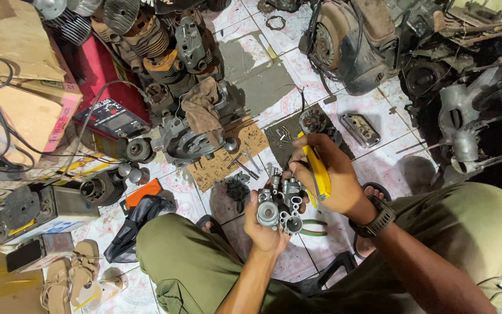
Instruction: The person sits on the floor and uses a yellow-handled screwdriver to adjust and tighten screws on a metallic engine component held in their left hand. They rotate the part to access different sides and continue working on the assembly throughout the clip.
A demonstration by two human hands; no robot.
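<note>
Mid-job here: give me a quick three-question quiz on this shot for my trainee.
1. True or false: the left hand holds the small metal carburettor from below.
2. What does the right hand grip? A) a yellow-handled tool B) a brown rag C) a red box
3. Fill in: the brown rag lies draped over an engine ____ on the tiled floor.

Key
1. True.
2. A: the yellow-handled tool points at the carburettor.
3. Block.
</note>
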